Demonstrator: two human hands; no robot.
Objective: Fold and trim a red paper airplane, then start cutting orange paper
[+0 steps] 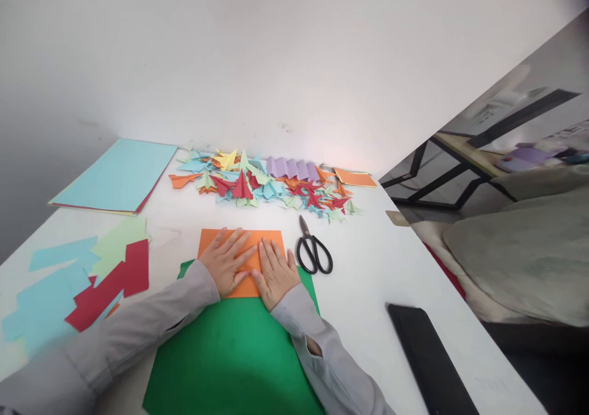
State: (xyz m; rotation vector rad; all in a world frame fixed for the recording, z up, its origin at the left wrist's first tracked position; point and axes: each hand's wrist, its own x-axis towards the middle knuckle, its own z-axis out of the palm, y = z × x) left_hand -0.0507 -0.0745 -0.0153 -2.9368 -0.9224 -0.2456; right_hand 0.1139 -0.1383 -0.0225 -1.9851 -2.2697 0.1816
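Observation:
An orange paper sheet [242,240] lies on the white table [368,267], partly over a large green sheet [234,353]. My left hand [225,260] lies flat on the orange paper with its fingers stretched out and spread. My right hand [275,269] rests beside it, fingers together and flat, pressing on the same sheet. Both hands hold nothing. Grey sleeves cover both forearms.
Black scissors [313,249] lie just right of my right hand. A heap of folded coloured paper shapes [271,185] sits at the back. A light blue sheet stack [119,175] is back left, cut red and blue scraps [110,283] at left, and a black flat object [427,356] at front right.

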